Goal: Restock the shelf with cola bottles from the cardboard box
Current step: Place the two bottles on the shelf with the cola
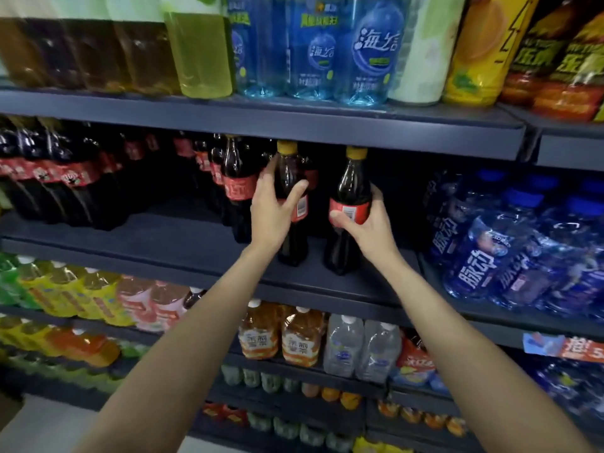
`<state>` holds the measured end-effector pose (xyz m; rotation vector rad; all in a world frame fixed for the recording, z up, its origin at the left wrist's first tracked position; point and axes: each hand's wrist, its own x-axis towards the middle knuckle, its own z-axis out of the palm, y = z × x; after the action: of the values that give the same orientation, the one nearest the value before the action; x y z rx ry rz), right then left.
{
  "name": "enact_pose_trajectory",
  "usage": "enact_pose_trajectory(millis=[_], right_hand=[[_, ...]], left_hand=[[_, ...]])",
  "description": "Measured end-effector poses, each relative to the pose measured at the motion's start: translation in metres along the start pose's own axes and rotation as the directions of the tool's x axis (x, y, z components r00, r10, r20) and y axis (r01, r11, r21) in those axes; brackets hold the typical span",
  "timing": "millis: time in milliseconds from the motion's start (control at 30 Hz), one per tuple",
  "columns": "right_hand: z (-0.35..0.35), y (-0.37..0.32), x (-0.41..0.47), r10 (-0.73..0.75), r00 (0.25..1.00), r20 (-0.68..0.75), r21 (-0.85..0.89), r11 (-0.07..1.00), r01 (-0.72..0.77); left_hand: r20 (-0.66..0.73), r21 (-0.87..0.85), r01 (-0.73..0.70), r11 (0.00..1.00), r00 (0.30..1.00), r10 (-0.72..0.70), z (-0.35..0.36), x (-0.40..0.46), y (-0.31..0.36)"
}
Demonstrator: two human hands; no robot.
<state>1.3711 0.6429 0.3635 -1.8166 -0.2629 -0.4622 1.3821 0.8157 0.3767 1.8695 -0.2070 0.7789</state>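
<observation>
Two cola bottles with yellow caps and red labels stand upright near the front edge of the dark middle shelf [183, 243]. My left hand [274, 207] grips the left cola bottle [289, 171] around its middle. My right hand [362, 220] grips the right cola bottle [351, 188] at its red label from the right side. More cola bottles [235, 184] stand just left of them, and another group [65, 178] fills the shelf's far left. The cardboard box is out of view.
Blue water bottles [510, 246] crowd the shelf to the right. Blue, green and yellow drinks [313, 50] stand on the shelf above. Tea and water bottles [304, 338] fill the lower shelves. A bare stretch of the middle shelf lies between the cola groups.
</observation>
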Motion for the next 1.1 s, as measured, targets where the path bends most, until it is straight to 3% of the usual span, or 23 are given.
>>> enact_pose_trajectory(millis=[133, 200, 267, 467, 600, 1100], right_hand=[[-0.003, 0.022, -0.001, 0.017, 0.997, 0.070, -0.116, 0.993, -0.009], [-0.004, 0.038, -0.009, 0.038, 0.990, 0.136, -0.255, 0.967, -0.002], [-0.005, 0.048, -0.012, 0.034, 0.989, 0.147, -0.274, 0.962, 0.008], [0.001, 0.045, 0.017, -0.017, 1.000, 0.014, -0.384, 0.923, 0.021], [0.017, 0.052, 0.061, 0.051, 0.998, -0.035, -0.424, 0.903, -0.061], [0.059, 0.093, 0.119, -0.038, 0.999, 0.008, -0.392, 0.919, 0.038]], left_hand=[[0.074, 0.277, -0.040, 0.960, 0.997, 0.020, 0.005, -0.014, -0.018], [0.057, 0.350, 0.006, 0.937, 0.998, -0.028, 0.006, -0.023, -0.022], [0.069, 0.393, 0.015, 0.920, 0.997, -0.046, 0.004, -0.028, -0.027], [-0.070, 0.395, 0.043, 0.918, 0.997, -0.017, 0.005, -0.023, -0.033], [-0.058, 0.414, -0.015, 0.910, 0.997, 0.043, 0.008, -0.017, -0.041], [-0.047, 0.458, -0.123, 0.880, 0.986, 0.163, 0.009, -0.010, -0.067]])
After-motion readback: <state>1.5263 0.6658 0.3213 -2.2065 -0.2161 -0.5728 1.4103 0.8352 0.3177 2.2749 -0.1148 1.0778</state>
